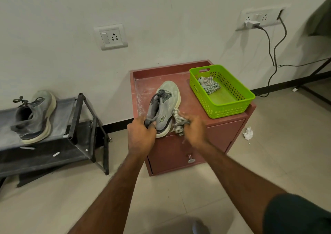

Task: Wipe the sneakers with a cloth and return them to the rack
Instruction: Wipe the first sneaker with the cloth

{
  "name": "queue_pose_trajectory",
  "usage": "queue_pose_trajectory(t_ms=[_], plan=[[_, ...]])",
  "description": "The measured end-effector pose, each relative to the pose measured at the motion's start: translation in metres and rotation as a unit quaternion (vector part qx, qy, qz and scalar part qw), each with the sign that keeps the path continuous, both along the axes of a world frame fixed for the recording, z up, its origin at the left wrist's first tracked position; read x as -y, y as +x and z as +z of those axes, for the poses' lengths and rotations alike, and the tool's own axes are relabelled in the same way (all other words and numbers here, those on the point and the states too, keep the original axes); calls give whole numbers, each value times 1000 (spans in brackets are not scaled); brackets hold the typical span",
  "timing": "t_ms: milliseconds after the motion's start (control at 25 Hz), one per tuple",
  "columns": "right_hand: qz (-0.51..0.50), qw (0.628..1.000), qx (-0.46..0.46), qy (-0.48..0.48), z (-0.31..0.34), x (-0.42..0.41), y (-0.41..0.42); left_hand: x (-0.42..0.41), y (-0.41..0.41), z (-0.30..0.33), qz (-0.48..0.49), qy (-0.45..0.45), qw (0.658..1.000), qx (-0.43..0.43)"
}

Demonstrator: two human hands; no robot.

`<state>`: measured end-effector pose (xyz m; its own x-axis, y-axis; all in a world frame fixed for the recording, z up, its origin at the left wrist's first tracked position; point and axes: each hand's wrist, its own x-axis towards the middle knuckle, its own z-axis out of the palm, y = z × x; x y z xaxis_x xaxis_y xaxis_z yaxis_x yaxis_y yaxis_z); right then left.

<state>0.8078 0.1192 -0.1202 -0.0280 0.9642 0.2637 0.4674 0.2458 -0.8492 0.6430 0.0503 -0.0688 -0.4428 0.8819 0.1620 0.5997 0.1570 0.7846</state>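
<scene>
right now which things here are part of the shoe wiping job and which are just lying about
Job:
sneaker on the cabinet, gripped by left hand
striped cloth in right hand
second sneaker
shoe rack

Lying about:
green basket with spare cloth
crumpled paper
charger and cables

2 sneakers: one [163,106] on cabinet [193,144], one [34,117] on rack [53,144]. 2 cloths [179,122] [208,85], 1 basket [231,102], 2 wall sockets [111,36] [259,18].

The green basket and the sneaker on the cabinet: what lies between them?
In the head view, only bare, dusty cabinet top separates the sneaker from the green basket; nothing stands there.
</scene>
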Motion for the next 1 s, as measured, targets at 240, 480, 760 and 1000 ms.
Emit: queue_pose_trajectory(t_ms=[240,480,760,1000], plan=[[182,981,-10,59,0,37,-17,-8,1,-1,26,15,999,-28],[68,997,9,30,12,6,2,-2,6,-1,34,5,999,-37],[-9,998,51,30,6,-17,13,5,5,0,13,10,999,-47],[140,982,88,90,4,-2,5,7,9,2,8,13,999,-49]])
